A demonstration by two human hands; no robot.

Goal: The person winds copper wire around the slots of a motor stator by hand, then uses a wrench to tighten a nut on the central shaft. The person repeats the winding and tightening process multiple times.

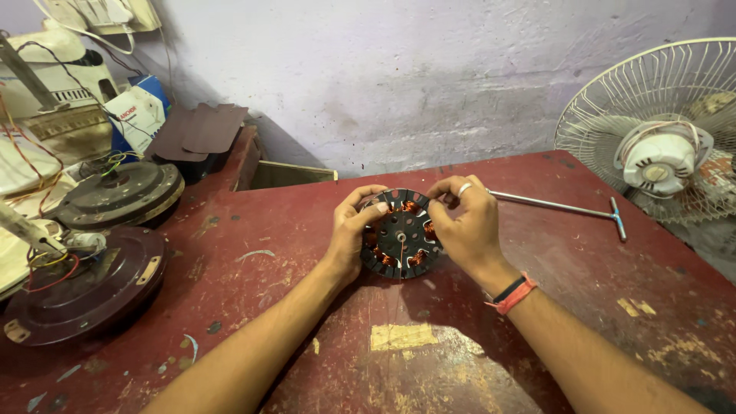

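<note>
A round black fan stator [400, 236] with copper windings lies on the worn red table [268, 253] in the middle of the view. My left hand [351, 234] grips its left rim, thumb on top. My right hand [464, 224], with a ring and a red wristband, covers its right side, fingertips pinching at the upper rim. A thin copper wire runs down from the stator's centre toward me.
A metal T-handle wrench [563, 205] lies on the table right of my hands. A table fan with a white wire guard [659, 123] stands at far right. Two ceiling-fan motor housings [77, 284] with loose wires sit at left, boxes behind them.
</note>
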